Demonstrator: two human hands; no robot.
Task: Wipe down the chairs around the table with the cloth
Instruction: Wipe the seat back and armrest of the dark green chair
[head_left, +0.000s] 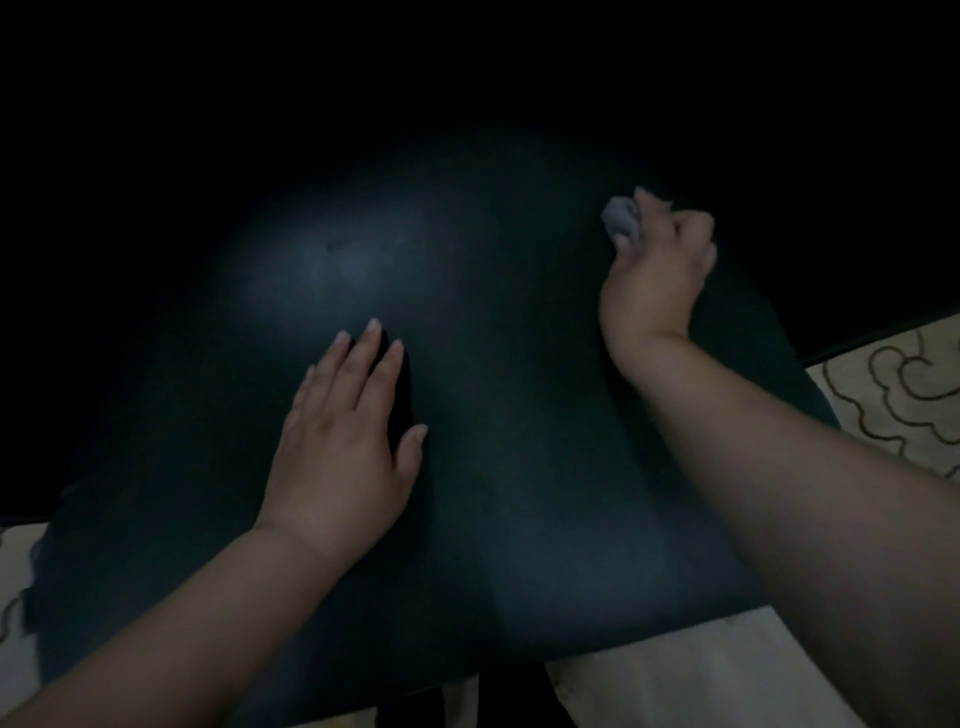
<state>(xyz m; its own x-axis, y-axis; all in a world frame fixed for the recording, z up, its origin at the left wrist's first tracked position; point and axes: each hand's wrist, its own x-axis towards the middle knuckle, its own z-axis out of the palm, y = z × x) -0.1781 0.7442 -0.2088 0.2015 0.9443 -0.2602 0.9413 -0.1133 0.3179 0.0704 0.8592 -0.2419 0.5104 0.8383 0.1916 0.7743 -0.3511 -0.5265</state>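
Note:
A dark padded chair seat (493, 441) fills most of the head view, dimly lit. My left hand (343, 447) lies flat on the seat left of centre, fingers straight and pointing away from me. My right hand (660, 270) is at the seat's far right part and grips a small bunched grey cloth (621, 218), which sticks out past the thumb and touches the seat. The far end of the chair is lost in darkness.
A pale floor or rug with dark looping lines (904, 395) shows at the right, and a pale strip of it (701, 686) runs along the bottom. A dark chair leg or base (415, 706) shows below the seat's near edge.

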